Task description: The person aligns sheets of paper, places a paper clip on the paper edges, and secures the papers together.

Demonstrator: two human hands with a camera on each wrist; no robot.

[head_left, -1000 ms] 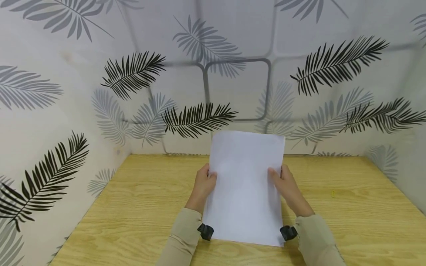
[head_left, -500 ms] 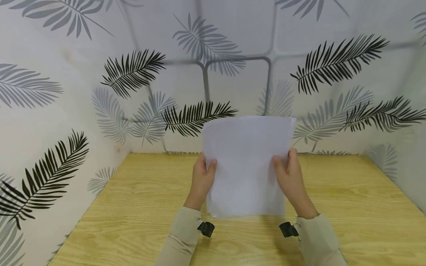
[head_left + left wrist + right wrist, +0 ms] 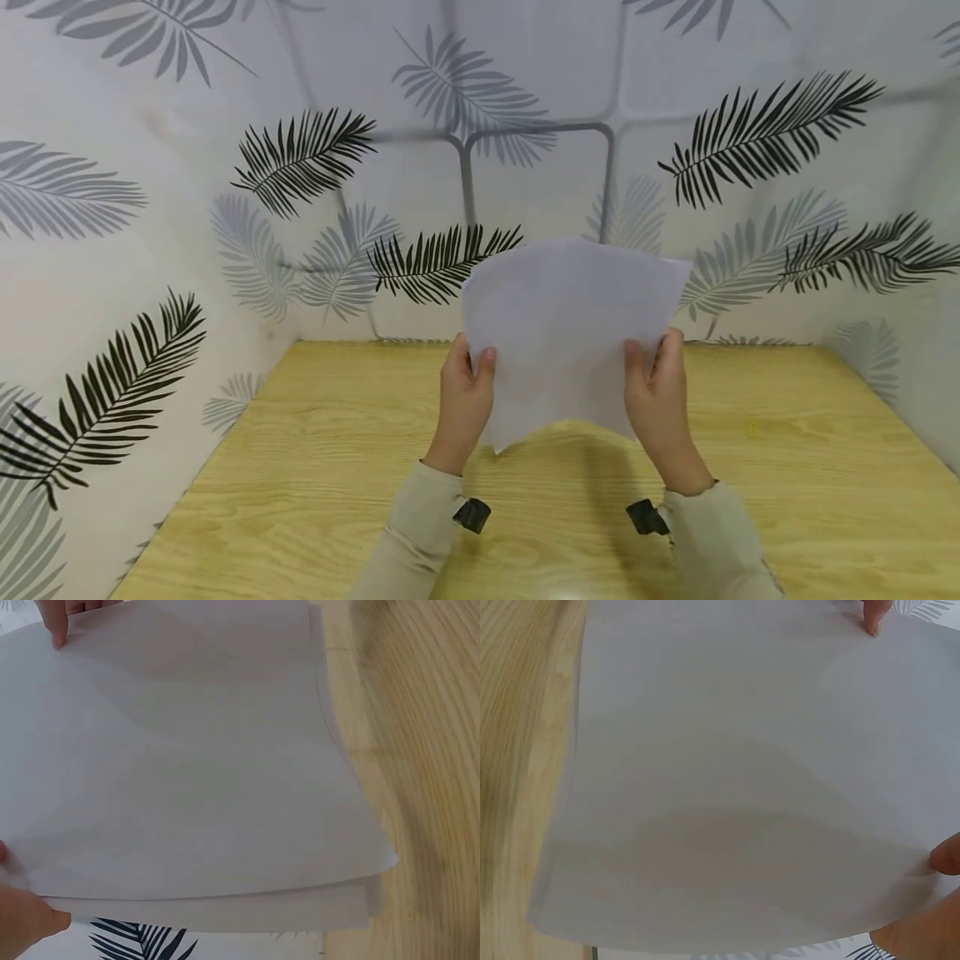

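Several sheets of white paper, bowed and a little out of line with one another, are held up above the wooden table. My left hand pinches their left edge, thumb in front and fingers behind. On the opposite edge my right hand grips the paper in the same way. In the left wrist view, the front sheet overlaps other sheets that stick out along one edge. Most fingers of both hands are hidden behind the paper.
A small yellow item lies on the table to the right. Behind and to the left stand walls covered with a leaf pattern. A dark wrist camera sits at each cuff.
Both hands have lifted the sheets and tipped them. The paper's lower edge has left the table area near the wrists and now bows upward. The hands are slightly farther apart.
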